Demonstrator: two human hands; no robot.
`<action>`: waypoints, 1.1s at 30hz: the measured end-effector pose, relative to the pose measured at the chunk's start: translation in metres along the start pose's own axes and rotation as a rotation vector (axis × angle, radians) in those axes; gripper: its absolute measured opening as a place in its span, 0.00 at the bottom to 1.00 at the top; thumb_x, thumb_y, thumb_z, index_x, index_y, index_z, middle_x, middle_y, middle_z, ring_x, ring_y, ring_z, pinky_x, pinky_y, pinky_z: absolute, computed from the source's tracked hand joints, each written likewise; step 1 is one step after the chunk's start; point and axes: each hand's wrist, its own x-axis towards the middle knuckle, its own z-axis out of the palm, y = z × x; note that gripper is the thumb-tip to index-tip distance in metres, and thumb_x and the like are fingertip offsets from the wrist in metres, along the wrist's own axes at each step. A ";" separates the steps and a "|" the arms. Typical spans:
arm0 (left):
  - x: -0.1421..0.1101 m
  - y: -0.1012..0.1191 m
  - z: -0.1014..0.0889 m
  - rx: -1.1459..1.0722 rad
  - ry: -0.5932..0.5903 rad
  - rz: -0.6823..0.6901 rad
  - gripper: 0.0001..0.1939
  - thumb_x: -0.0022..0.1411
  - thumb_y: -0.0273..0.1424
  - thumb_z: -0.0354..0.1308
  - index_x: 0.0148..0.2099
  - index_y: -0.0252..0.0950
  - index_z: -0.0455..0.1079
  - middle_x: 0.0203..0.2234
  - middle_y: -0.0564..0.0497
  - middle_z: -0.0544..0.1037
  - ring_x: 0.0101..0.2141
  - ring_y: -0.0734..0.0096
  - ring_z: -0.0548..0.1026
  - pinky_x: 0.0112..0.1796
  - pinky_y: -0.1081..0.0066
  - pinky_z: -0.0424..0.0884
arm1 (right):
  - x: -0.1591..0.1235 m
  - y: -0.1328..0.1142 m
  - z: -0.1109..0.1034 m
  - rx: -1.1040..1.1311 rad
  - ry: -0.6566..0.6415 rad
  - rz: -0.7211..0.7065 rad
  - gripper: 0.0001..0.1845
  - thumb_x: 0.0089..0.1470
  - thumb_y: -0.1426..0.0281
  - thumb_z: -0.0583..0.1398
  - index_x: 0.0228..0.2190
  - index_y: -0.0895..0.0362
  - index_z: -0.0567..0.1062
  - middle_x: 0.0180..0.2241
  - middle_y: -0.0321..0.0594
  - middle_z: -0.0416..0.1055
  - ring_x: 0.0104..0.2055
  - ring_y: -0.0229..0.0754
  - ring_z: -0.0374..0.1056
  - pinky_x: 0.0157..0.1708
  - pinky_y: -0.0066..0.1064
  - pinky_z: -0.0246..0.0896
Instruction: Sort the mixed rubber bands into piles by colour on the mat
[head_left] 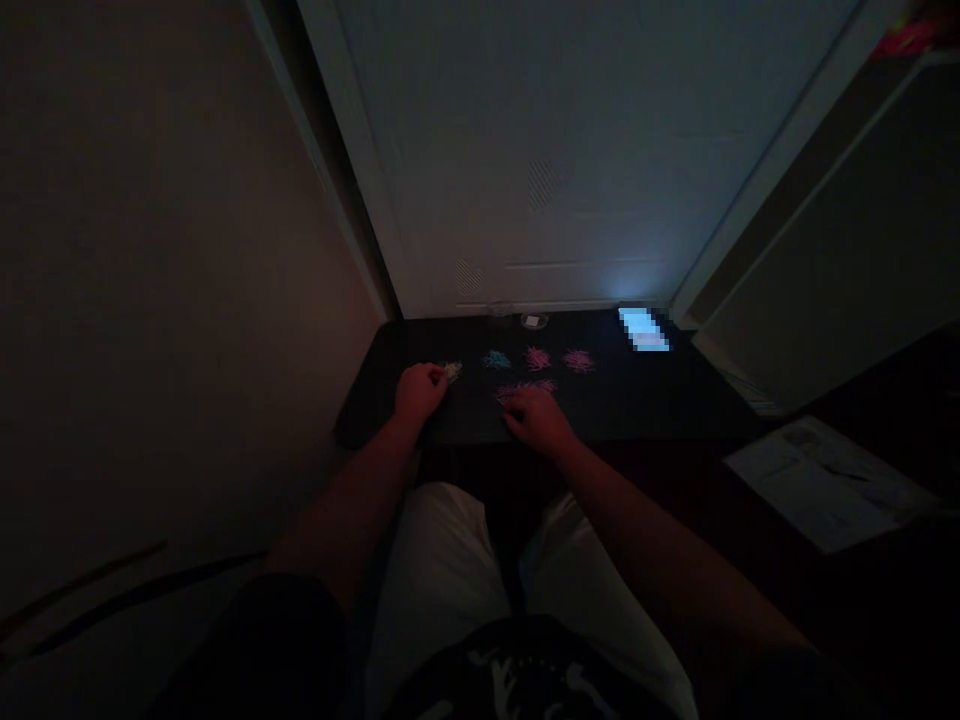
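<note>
One pale pile [453, 372] at left hand [422, 389]; right hand [535, 417], well apart, over purple pile [537, 386] toward dark table's [660, 405] near edge. Both curled; can't tell if gripping. Blue pile [496, 359], two pink piles [537, 358] spaced toward far edge, likely keeping colours separate.

Head-worn view, facing forward, angled down, dark table [660, 400] mid-frame

Table [660, 405] black. From left edge rightward: pale-yellow pile [453, 371], teal pile [496, 360], pink pile [537, 358], magenta pile [578, 360]. Nearer front edge: purple pile [534, 387]. Trousers [431, 560] off-white.
</note>
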 end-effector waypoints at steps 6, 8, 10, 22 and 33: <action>-0.009 0.016 -0.006 -0.007 0.070 -0.008 0.12 0.57 0.36 0.50 0.34 0.35 0.73 0.31 0.46 0.75 0.32 0.65 0.71 0.36 0.69 0.64 | 0.002 -0.001 0.000 -0.006 -0.004 0.020 0.07 0.51 0.70 0.56 0.27 0.57 0.74 0.30 0.43 0.70 0.36 0.43 0.63 0.39 0.36 0.54; -0.017 0.029 -0.003 -0.061 -0.069 0.094 0.12 0.57 0.36 0.50 0.34 0.36 0.72 0.29 0.47 0.75 0.30 0.67 0.71 0.34 0.70 0.64 | 0.003 0.000 0.001 -0.007 0.002 0.020 0.07 0.51 0.70 0.56 0.27 0.57 0.74 0.30 0.43 0.70 0.35 0.43 0.63 0.38 0.35 0.54; -0.026 0.041 0.002 -0.131 -0.272 0.212 0.11 0.56 0.37 0.52 0.33 0.37 0.73 0.29 0.49 0.75 0.29 0.69 0.70 0.31 0.71 0.64 | 0.003 0.001 0.003 -0.002 0.017 0.023 0.07 0.51 0.71 0.56 0.27 0.58 0.74 0.30 0.43 0.70 0.35 0.43 0.62 0.39 0.35 0.54; -0.041 0.057 0.018 -0.180 -0.324 0.198 0.09 0.52 0.34 0.54 0.31 0.36 0.73 0.26 0.50 0.74 0.27 0.70 0.69 0.30 0.71 0.64 | 0.003 0.002 0.003 0.050 0.082 0.053 0.06 0.53 0.71 0.53 0.29 0.58 0.70 0.31 0.43 0.67 0.36 0.43 0.60 0.38 0.34 0.53; -0.038 0.064 0.009 -0.209 -0.423 0.208 0.10 0.49 0.33 0.56 0.33 0.35 0.72 0.27 0.52 0.75 0.27 0.73 0.69 0.29 0.73 0.64 | 0.003 0.002 0.004 0.095 0.159 0.062 0.06 0.54 0.72 0.52 0.29 0.57 0.68 0.31 0.44 0.66 0.36 0.44 0.59 0.37 0.33 0.53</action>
